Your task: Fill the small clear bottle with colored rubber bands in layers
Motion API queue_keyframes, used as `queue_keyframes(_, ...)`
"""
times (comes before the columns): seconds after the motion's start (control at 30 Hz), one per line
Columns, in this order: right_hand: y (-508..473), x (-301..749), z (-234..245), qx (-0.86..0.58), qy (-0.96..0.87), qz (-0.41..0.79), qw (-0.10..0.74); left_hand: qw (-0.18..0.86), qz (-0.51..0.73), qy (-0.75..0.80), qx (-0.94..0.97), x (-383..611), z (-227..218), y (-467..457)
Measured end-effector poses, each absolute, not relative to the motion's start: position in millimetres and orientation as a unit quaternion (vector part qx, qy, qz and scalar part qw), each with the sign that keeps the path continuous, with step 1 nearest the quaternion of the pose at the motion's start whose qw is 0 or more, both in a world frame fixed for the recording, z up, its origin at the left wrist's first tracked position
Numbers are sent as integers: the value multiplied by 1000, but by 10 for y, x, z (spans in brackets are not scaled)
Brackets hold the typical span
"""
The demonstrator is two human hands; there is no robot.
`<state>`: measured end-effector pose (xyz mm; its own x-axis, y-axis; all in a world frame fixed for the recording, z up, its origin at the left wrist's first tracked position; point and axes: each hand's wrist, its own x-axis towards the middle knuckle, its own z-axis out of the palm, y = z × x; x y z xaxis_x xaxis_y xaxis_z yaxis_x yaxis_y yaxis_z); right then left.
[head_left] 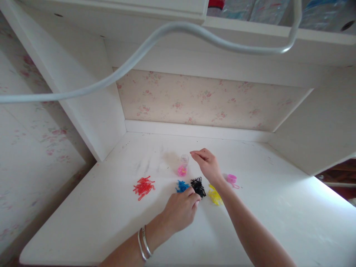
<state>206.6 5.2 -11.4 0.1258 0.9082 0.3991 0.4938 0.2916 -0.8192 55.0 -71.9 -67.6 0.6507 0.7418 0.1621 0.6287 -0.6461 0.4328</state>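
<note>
My left hand (180, 210), with two silver bangles at the wrist, is closed over the near edge of a blue pile of small elastic bands (182, 186) and a black pile of bands (198, 186). Its fingertips are partly hidden, and I cannot make out what is in them. My right hand (206, 163) hovers pinched beside a small clear container (184, 160); anything between its fingertips is too small to name. Just in front of that container sits a pink one (182, 171) with bits of yellow. A yellow pile of bands (215, 195) lies partly behind my right forearm.
Red bands (144, 188) are heaped to the left on the white desk (97, 222). Right of my forearm is a pink round lid or cap (231, 178) with a pink loop beside it. A pale cable (178, 26) crosses in front of the overhead shelf.
</note>
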Motion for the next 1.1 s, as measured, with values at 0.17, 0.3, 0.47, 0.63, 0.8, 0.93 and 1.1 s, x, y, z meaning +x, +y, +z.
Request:
queue_keyframes(0.17, -175, 2438, -368, -600, -589, 196, 504, 158, 161, 397, 890, 591, -656, -715)
queue_keyframes(0.3, -436, 2781, -711, -658, -563, 174, 469, 138, 148, 389, 899, 700, -679, -737)
queue_keyframes(0.47, -719, 3015, -1012, -685, -552, 145, 453, 109, 111, 353, 923, 945, -678, -756)
queue_keyframes(0.63, -806, 3063, -1026, -662, -563, 165, 466, 88, 108, 318, 938, 1199, -663, -734)
queue_keyframes(0.8, -802, 3062, -988, -664, -561, 160, 469, 48, 76, 300, 950, 1287, -713, -706)
queue_keyframes(0.93, -799, 3042, -1000, -661, -581, 150, 450, 51, 84, 300, 949, 1269, -701, -709)
queue_keyframes(1.1, -796, 3042, -1014, -650, -639, 132, 390, 66, 102, 330, 936, 1249, -629, -705)
